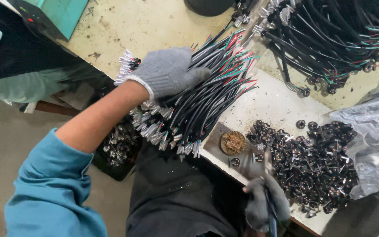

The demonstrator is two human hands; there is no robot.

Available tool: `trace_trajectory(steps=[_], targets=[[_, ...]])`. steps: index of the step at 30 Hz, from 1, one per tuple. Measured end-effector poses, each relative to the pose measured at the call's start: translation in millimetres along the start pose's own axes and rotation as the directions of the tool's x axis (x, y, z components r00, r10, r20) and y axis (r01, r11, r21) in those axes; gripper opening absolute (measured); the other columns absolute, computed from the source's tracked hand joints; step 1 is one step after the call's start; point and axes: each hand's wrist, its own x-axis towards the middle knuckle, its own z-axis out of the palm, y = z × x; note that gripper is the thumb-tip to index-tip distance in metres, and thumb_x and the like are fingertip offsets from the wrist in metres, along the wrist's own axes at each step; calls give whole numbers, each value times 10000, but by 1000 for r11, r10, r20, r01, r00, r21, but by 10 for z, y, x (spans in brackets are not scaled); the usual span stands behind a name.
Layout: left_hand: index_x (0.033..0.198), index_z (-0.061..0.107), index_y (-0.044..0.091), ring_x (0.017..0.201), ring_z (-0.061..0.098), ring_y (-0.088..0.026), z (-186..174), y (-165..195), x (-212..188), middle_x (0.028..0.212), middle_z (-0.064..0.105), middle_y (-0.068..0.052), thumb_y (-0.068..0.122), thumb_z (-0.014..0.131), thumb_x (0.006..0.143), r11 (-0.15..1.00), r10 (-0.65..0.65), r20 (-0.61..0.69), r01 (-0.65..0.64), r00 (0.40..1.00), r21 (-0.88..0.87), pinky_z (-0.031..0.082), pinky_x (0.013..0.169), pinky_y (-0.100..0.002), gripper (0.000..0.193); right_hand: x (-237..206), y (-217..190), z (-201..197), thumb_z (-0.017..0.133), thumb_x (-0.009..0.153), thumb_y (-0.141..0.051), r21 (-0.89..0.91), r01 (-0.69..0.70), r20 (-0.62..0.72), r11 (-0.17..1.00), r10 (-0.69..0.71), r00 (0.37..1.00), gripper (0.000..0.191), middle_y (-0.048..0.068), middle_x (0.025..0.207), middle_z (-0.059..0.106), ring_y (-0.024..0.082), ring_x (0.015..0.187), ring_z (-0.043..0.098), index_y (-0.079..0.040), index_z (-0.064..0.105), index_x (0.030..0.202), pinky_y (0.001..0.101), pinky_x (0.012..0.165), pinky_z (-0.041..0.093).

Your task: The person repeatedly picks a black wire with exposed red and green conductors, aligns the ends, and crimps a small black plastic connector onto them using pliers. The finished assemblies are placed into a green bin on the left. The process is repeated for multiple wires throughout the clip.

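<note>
My left hand (168,72), in a grey knit glove, lies on top of a thick bundle of black cables (202,98) with red, green and white wire ends and clear plugs at the near end. Its fingers curl over the bundle. My right hand (264,204), also gloved, grips a thin pen-like tool (269,193) that points up toward a heap of small round black parts (312,162) on a white board (273,103). A small round tin of brown matter (232,142) sits by the board's near edge.
More black cable bundles (330,39) fill the back right of the yellowish table (145,26). A clear plastic bag (369,131) lies at right. A teal box (62,13) stands at back left. A dark bin of small parts (119,147) sits below the table edge.
</note>
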Motion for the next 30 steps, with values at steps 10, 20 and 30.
trace_trajectory(steps=[10, 20, 30], targets=[[1025, 734, 3, 892, 672, -447, -99, -234, 121, 941, 700, -271, 390, 575, 954, 982, 136, 3, -135, 991, -129, 518, 836, -519, 425, -108, 373, 256, 598, 943, 58, 3, 23, -141, 1000, -22, 990, 269, 111, 725, 624, 157, 557, 600, 56, 660, 1204, 258, 536, 487], [960, 661, 4, 667, 672, -382, -402, -20, -482, 746, 661, -205, 228, 541, 1058, 997, 74, -408, -58, 910, 50, 522, 634, -494, 272, -82, 199, 86, 602, 1010, 41, 119, 108, -90, 987, -98, 991, 275, 155, 836, 670, 144, 602, 609, 8, 590, 1283, 238, 557, 500], [1186, 607, 41, 908, 673, -355, 1629, 805, -1796, 982, 650, -168, 209, 556, 1087, 399, 548, 58, -200, 834, -895, 545, 808, -432, 202, -36, -14, 263, 764, 900, -185, -144, 171, -333, 975, -210, 919, 322, 162, 1013, 627, 205, 775, 611, -87, 550, 1121, 335, 686, 518]])
